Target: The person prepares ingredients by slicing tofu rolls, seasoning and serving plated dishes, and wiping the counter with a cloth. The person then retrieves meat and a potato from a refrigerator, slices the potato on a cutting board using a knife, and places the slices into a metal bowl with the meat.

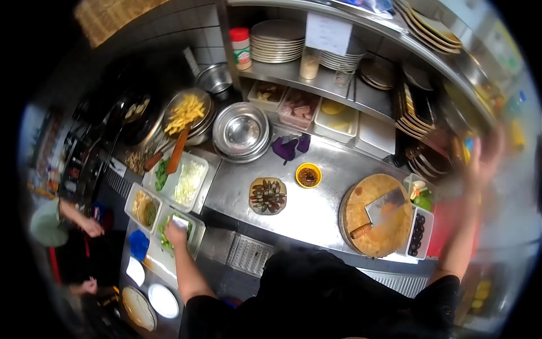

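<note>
My left hand [175,234] reaches into a white tub [196,231] of cut green vegetables [165,237]. Its fingers are closed around something small and whitish, too unclear to name. Far to the right, my right hand [484,161] is raised beside the shelving, its fingers smeared by motion. A cleaver [384,208] with a wooden handle lies on the round wooden chopping block [353,195], away from both hands. On the steel counter between them are a square dish of dark strips [268,196] and a yellow bowl of brown sauce [308,175].
Stacked metal bowls [240,133] and purple pieces [291,148] occupy the counter's back. Fries [185,113] sit over a pot at the left. Plates [276,40] fill the shelf. Beside the block stands a tub of dark round items [418,233]. Another person [79,248] works at far left.
</note>
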`<action>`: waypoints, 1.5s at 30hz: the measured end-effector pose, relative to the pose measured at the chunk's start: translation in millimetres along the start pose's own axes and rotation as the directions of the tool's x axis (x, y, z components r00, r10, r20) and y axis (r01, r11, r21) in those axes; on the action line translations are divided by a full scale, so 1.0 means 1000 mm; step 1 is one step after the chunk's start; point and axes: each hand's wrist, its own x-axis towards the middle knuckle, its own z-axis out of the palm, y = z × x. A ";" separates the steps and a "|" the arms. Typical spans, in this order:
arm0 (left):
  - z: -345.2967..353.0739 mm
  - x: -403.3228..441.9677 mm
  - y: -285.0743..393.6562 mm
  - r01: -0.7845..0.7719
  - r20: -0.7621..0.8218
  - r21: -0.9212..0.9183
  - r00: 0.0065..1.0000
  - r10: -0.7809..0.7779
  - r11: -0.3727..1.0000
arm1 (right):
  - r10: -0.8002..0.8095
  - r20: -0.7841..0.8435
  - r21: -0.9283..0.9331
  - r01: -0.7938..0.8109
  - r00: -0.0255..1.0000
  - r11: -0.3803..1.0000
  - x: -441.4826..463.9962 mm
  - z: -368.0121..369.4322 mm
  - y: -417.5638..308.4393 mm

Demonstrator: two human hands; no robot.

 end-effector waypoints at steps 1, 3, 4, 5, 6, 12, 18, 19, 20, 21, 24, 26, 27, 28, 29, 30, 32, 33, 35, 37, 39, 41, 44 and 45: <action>0.008 0.004 -0.006 -0.005 -0.054 -0.046 0.999 0.003 0.999 | 0.000 0.000 0.022 0.000 1.000 1.000 -0.003 0.011 -0.010; 0.030 0.012 -0.024 -0.010 -0.162 -0.146 0.987 -0.014 0.989 | 0.078 0.054 0.016 -0.079 0.995 0.997 -0.010 0.034 -0.047; 0.028 0.013 -0.024 0.018 -0.122 -0.261 0.991 -0.052 0.965 | 0.150 0.123 0.105 -0.163 0.981 0.981 -0.013 0.054 -0.052; 0.023 0.013 -0.025 0.052 -0.078 -0.370 0.993 -0.087 0.927 | 0.220 0.191 0.184 -0.255 0.957 0.949 -0.015 0.075 -0.057; 0.017 0.014 -0.026 0.089 -0.030 -0.472 0.993 -0.117 0.877 | 0.288 0.257 0.247 -0.351 0.923 0.903 -0.017 0.095 -0.061; -0.057 -0.033 0.017 -0.032 -0.171 -0.878 0.953 -0.251 0.478 | 0.575 0.424 0.358 -0.713 0.700 0.603 0.004 0.262 -0.042; -0.119 -0.142 0.046 -0.013 -0.091 -0.905 0.982 -0.164 0.426 | 0.588 0.512 0.435 -0.779 0.626 0.452 0.050 0.376 -0.023; -0.113 -0.155 0.039 0.011 -0.057 -0.890 0.989 -0.134 0.455 | 0.568 0.545 0.484 -0.785 0.617 0.387 0.052 0.385 -0.024; -0.110 -0.168 0.039 0.051 -0.014 -0.904 0.989 -0.148 0.425 | 0.544 0.579 0.528 -0.788 0.607 0.318 0.053 0.396 -0.026; -0.106 -0.182 0.041 0.092 0.030 -0.914 0.987 -0.161 0.394 | 0.536 0.578 0.518 -0.784 0.616 0.342 0.055 0.407 -0.029; -0.091 -0.214 0.045 0.187 0.139 -0.940 0.974 -0.181 0.284 | 0.493 0.588 0.500 -0.767 0.641 0.402 0.058 0.429 -0.052; -0.086 -0.226 0.052 0.219 0.175 -0.946 0.966 -0.192 0.237 | 0.469 0.630 0.481 -0.785 0.619 0.390 0.063 0.444 -0.075; -0.086 -0.231 0.059 0.225 0.181 -0.947 0.963 -0.198 0.230 | 0.457 0.650 0.471 -0.794 0.607 0.385 0.063 0.454 -0.083; -0.087 -0.234 0.062 0.232 0.187 -0.947 0.961 -0.203 0.224 | 0.449 0.633 0.477 -0.775 0.630 0.414 0.064 0.465 -0.090; -0.084 -0.237 0.063 0.229 0.187 -0.946 0.964 -0.187 0.232 | 0.438 0.636 0.479 -0.770 0.635 0.421 0.064 0.473 -0.098; -0.080 -0.239 0.063 0.225 0.187 -0.945 0.967 -0.171 0.239 | 0.426 0.639 0.481 -0.765 0.640 0.429 0.066 0.480 -0.105; -0.079 -0.241 0.067 0.218 0.184 -0.944 0.971 -0.152 0.248 | 0.404 0.649 0.501 -0.761 0.645 0.412 0.068 0.495 -0.116; -0.081 -0.242 0.071 0.229 0.197 -0.944 0.969 -0.153 0.238 | 0.396 0.654 0.517 -0.763 0.645 0.388 0.068 0.503 -0.120; -0.083 -0.243 0.078 0.249 0.221 -0.944 0.965 -0.145 0.218 | 0.402 0.641 0.531 -0.756 0.654 0.384 0.068 0.516 -0.122; -0.083 -0.240 0.087 0.254 0.238 -0.958 0.963 -0.124 0.136 | 0.432 0.605 0.519 -0.743 0.669 0.422 0.065 0.525 -0.118; -0.087 -0.231 0.103 0.231 0.222 -0.968 0.970 -0.094 0.098 | 0.606 0.451 0.374 -0.755 0.655 0.538 0.046 0.528 -0.114; -0.099 -0.217 0.128 0.251 0.255 -0.966 0.965 -0.056 -0.061 | 0.675 0.480 0.307 -0.828 0.560 0.469 0.002 0.463 -0.185; -0.117 -0.183 0.174 0.269 0.276 -0.919 0.961 0.018 -0.287 | -0.050 0.954 0.256 -0.716 0.296 0.650 -0.091 0.373 -0.244; -0.122 -0.172 0.187 0.275 0.275 -0.897 0.960 0.052 -0.346 | 0.024 0.975 0.133 -0.660 0.223 0.739 -0.140 0.355 -0.258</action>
